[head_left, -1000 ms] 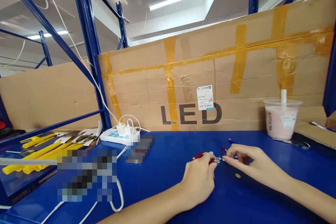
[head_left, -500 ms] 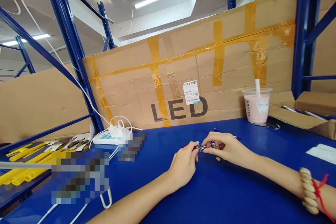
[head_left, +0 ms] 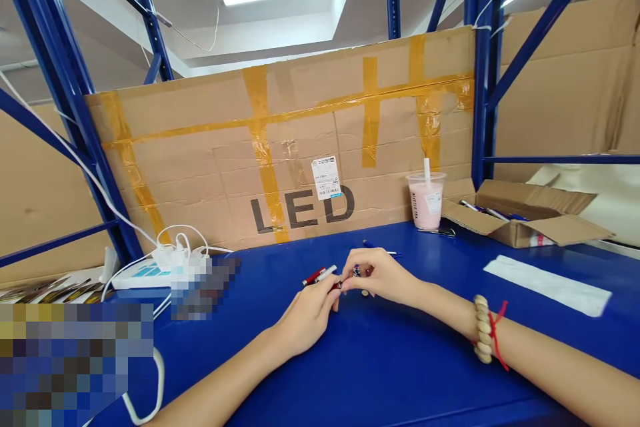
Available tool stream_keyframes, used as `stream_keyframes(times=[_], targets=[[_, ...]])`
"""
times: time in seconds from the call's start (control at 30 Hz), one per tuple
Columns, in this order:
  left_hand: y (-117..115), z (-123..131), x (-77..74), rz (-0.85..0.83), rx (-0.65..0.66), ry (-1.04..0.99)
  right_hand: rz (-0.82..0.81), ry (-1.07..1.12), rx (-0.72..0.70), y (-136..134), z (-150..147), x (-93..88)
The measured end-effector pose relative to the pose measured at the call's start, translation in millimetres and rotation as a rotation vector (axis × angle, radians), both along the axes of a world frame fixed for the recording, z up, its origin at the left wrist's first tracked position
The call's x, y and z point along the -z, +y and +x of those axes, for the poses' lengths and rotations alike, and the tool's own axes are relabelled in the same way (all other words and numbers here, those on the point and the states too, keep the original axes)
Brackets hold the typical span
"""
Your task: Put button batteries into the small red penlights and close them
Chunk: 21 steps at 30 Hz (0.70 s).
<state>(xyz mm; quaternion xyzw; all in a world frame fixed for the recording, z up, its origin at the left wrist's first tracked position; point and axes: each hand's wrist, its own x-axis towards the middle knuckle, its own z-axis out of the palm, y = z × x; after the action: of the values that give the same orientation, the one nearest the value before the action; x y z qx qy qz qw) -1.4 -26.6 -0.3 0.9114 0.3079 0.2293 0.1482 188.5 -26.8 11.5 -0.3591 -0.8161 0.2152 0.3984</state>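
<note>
Over the blue worktop (head_left: 380,367), my left grip (head_left: 306,317) pinches a slim red piece (head_left: 314,276) and a white one (head_left: 327,273), while my right grip (head_left: 385,275), fingertips drawn in just beside, curls around small shiny bits (head_left: 356,271)

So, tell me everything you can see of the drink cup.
The cup looks like clear plastic with a wide rim, nearly filled with something pink. It bears dark vertical lettering and a white label; a white straw sticks up from the top. It stands upright on the blue table, before the cardboard panel, a dark slim object at its base. The right hand is not touching it.
</note>
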Motion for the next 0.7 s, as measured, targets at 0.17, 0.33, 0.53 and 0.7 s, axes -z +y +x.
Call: stream_keyframes(times=[0.17, 0.33, 0.53, 0.7], targets=[[-4.0, -0.3, -2.8, -0.006, 0.022, 0.006, -0.020, 0.018, 0.026, 0.2, 0.9, -1.0], [-5.9, -0.8, -4.3, 0.012, 0.034, 0.027, -0.043, 0.014, 0.028, 0.9, 2.4, -1.8], [-5.4, -0.2, -5.2, 0.021, 0.051, 0.028, -0.059, -0.019, 0.026, 1.1, 4.2, -2.4], [-5.0, -1.8, -5.6, 0.038, 0.051, 0.053, -0.007, -0.087, 0.078, 2.2, 5.5, -0.1]])
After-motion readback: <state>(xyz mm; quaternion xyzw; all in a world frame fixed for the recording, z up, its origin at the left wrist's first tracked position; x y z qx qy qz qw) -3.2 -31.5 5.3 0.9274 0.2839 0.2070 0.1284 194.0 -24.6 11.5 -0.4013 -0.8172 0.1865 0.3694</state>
